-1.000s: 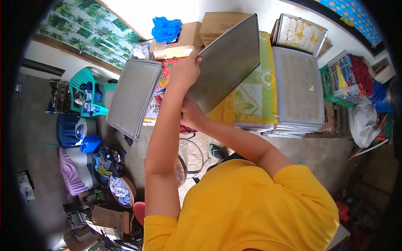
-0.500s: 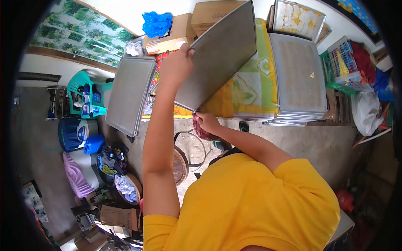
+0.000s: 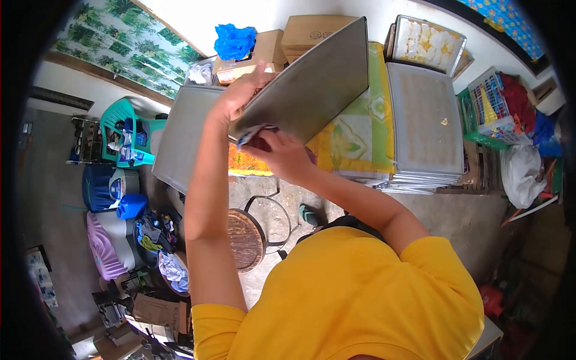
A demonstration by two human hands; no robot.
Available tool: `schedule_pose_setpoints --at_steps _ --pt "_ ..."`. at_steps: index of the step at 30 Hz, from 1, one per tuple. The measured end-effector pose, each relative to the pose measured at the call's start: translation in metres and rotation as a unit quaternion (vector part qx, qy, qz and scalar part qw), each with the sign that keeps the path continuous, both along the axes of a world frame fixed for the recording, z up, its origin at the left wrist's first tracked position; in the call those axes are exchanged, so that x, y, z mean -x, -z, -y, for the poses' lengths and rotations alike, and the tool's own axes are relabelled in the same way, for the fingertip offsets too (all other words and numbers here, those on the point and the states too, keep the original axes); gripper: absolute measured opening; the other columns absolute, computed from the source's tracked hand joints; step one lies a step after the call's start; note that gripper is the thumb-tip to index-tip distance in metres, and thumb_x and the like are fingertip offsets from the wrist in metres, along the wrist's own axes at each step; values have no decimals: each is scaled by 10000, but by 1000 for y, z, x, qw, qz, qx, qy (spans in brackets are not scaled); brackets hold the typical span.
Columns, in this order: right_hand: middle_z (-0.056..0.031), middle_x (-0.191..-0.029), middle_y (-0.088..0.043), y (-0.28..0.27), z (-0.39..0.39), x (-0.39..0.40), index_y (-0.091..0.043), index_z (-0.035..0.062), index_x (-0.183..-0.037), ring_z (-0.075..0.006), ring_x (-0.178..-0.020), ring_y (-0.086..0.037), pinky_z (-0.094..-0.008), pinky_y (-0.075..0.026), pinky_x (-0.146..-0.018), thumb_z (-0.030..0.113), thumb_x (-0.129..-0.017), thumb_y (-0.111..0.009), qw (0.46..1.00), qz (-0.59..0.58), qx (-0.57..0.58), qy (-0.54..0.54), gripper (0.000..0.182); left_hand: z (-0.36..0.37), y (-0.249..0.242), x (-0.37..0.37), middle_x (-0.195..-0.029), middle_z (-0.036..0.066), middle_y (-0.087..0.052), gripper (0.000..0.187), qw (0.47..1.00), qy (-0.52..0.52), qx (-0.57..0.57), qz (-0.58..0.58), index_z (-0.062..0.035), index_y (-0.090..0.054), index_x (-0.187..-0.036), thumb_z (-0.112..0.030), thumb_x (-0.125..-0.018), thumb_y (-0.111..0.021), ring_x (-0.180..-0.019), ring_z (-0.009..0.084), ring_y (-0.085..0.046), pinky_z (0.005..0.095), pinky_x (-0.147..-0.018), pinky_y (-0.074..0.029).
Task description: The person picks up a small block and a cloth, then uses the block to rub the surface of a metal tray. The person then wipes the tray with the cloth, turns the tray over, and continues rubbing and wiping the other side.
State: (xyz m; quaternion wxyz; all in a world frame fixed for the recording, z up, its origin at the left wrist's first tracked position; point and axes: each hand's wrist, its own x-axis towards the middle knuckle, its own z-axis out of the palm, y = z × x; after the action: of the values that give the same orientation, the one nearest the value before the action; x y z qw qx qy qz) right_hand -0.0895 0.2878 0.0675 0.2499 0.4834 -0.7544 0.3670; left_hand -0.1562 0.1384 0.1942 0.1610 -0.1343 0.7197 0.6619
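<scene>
A large grey metal baking tray [image 3: 315,78] is tilted up on edge over the table. My left hand [image 3: 241,96] is closed on its left edge, with some fingers hidden behind it. At the tray's lower left corner, my right hand [image 3: 281,157] presses a dark red cloth [image 3: 257,141] against the metal. Beneath the tray lies a yellow and green patterned tablecloth [image 3: 351,135]. To the left, partly behind my left arm, is another grey tray [image 3: 186,129]. A stack of similar trays [image 3: 423,114] stands on the right.
Cardboard boxes [image 3: 315,33] and a blue plastic bag [image 3: 234,42] are at the back. A stained tray [image 3: 429,45] leans on the wall. Crates [image 3: 489,108] stand at right. A round wooden stool [image 3: 245,240] is below the table, and a green chair [image 3: 141,157] is at left.
My right hand has moved left and up with the cloth, along the tray's lower edge to its left corner. My left hand has shifted slightly down and left on the tray's edge.
</scene>
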Motion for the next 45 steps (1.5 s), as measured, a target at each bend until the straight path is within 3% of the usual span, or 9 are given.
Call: schedule_pose_setpoints --at_steps 2,9,13,14,18,21,29,38,45 --pt "-36 -1048 -529 -17 19 -1 -624 318 -1163 -220 -912 -534 -391 -449 -717 164 -731 -614 998 -55 34 11 458 10 -2 0 -1290 192 -539 779 989 4 -148 21 14 -457 -1355 -634 -952 -301 -1133 236 -549 336 -948 -454" --pt "39 -989 -535 -40 30 22 -656 376 -1065 -172 -829 -509 -321 -394 -598 269 -755 -618 992 -103 15 67 330 21 -6 -7 -1339 237 -487 881 991 -3 -137 7 -6 -365 -1419 -714 -906 -256 -1211 286 -497 403 -1016 -416" --pt "66 -948 -539 -29 12 61 -674 399 -1008 -161 -786 -521 -326 -397 -579 307 -769 -625 979 -127 26 155 261 25 12 -4 -1259 198 -563 913 999 24 -42 0 18 -439 -1370 -735 -893 -246 -1092 245 -567 355 -953 -451" --pt "66 -947 -542 -32 1 72 -675 398 -991 -162 -769 -531 -319 -410 -572 294 -785 -630 975 -129 29 181 235 24 21 -4 -1061 202 -656 752 997 2 -58 -49 -31 -577 -1258 -665 -926 -344 -937 221 -621 353 -862 -490" --pt "49 -956 -545 -32 -34 117 -679 367 -1001 -175 -794 -559 -330 -462 -597 211 -793 -641 968 -69 47 235 262 -4 33 -13 -708 194 -642 327 850 -39 474 -227 -114 -680 -992 -407 -903 -563 -693 324 -650 409 -661 -506" --pt "17 -970 -538 -25 -52 157 -679 334 -1026 -202 -838 -581 -362 -498 -635 175 -809 -627 959 18 89 269 274 -30 27 -22 -655 144 -632 324 740 -69 605 -285 -66 -690 -929 -375 -879 -608 -613 288 -636 420 -573 -466" --pt "-39 -1004 -518 -28 -60 175 -663 294 -1084 -246 -908 -589 -408 -525 -683 163 -816 -620 947 114 141 265 302 -47 23 -19 -732 123 -663 293 696 -70 672 -243 -99 -634 -936 -382 -870 -600 -700 337 -649 446 -604 -494" --pt "-68 -1050 -521 -30 -83 253 -617 303 -1164 -306 -923 -598 -451 -505 -738 217 -863 -532 881 258 180 353 324 -38 41 -9 -590 97 -612 242 618 -107 668 -399 -96 -562 -771 -312 -873 -603 -560 310 -609 418 -717 -521" --pt "-82 -1177 -538 48 -102 270 -602 316 -1194 -314 -1019 -599 -455 -478 -851 251 -871 -505 816 412 172 367 343 -35 40 -5 -534 55 -578 266 628 -122 693 -333 -131 -563 -717 -340 -874 -616 -505 295 -589 402 -559 -492"
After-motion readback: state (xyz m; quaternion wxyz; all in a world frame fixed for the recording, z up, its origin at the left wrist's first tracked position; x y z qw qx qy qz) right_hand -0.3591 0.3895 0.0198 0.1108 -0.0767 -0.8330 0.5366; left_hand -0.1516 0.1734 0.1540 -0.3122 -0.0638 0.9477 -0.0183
